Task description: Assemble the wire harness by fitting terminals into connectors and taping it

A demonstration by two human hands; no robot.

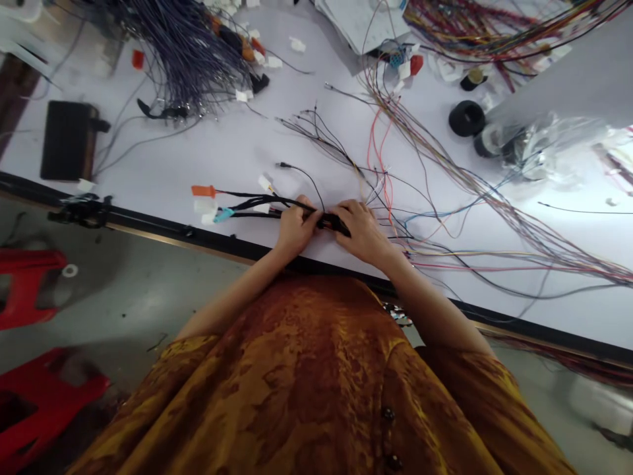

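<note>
From here, the left hand (297, 227) pinches a black-wrapped wire bundle (335, 223) by the table's (237, 145) near edge; the right hand (362, 231) grasps it just beside; papers (359, 26) lie toward the far edge, any writing too blurred to read.

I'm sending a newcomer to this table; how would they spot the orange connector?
On the white table, find the left hand. Follow the black cables leftward to the orange connector; its colour differs from the white pieces and light-blue piece beside it.
</note>
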